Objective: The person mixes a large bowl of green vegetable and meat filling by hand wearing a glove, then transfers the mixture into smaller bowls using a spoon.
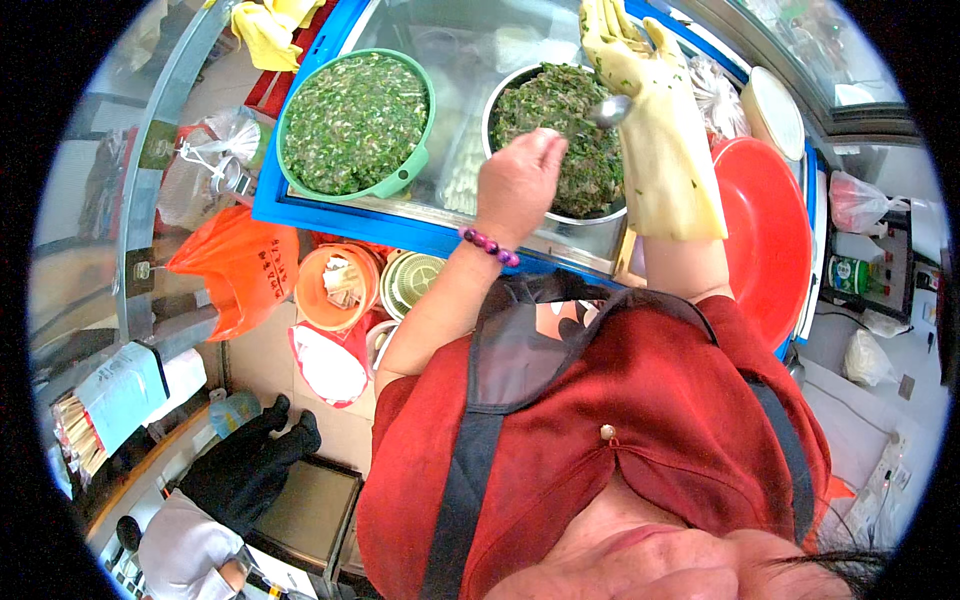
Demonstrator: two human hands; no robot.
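Note:
My left hand (520, 176), bare with a beaded bracelet, is closed around a metal spoon (613, 111). Its handle is mostly hidden, and its bowl lies at the edge of my gloved palm; whether they touch I cannot tell. My right hand (637, 71) wears a long pale-yellow rubber glove flecked with green bits. Its palm is turned up, holding nothing, with the thumb apart from the fingers. Beneath both hands stands a round metal pan (493, 112) heaped with a dark chopped-greens mixture (581, 169). Left of it, a green plastic basin (430, 112) is full of lighter chopped greens (356, 124).
Both vessels rest on a blue-framed glass-topped cabinet (450, 52). A large red basin (765, 240) sits by my right forearm. Down on the left are an orange bucket (311, 304) and a hanging orange plastic bag (240, 262). Another person (187, 540) is at lower left.

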